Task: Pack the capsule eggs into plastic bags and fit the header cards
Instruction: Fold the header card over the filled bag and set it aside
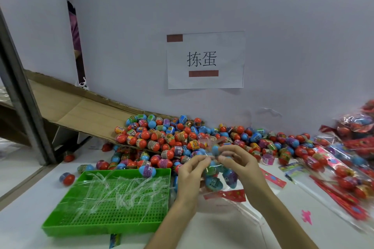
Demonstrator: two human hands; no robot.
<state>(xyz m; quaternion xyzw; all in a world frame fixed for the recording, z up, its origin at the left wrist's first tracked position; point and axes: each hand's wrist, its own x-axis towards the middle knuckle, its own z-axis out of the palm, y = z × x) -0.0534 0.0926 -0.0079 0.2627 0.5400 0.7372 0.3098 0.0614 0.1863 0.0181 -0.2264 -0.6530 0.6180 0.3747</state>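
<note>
We had plastic bag (217,185) between 2 hands, part-filled. Left hand (189,176) pinched bag mouth; right hand (240,163) fingers curled round blue egg (215,150) at opening. Risk we saw: slick film could slip from pinch, mouth collapse, eggs spill onto loose pile (172,135).

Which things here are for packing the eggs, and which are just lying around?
For the job: clear plastic bag, heap of red and blue plastic capsule eggs, red paper header cards.
Just lying about: green plastic mesh tray, white paper sign, brown cardboard sheet.
</note>
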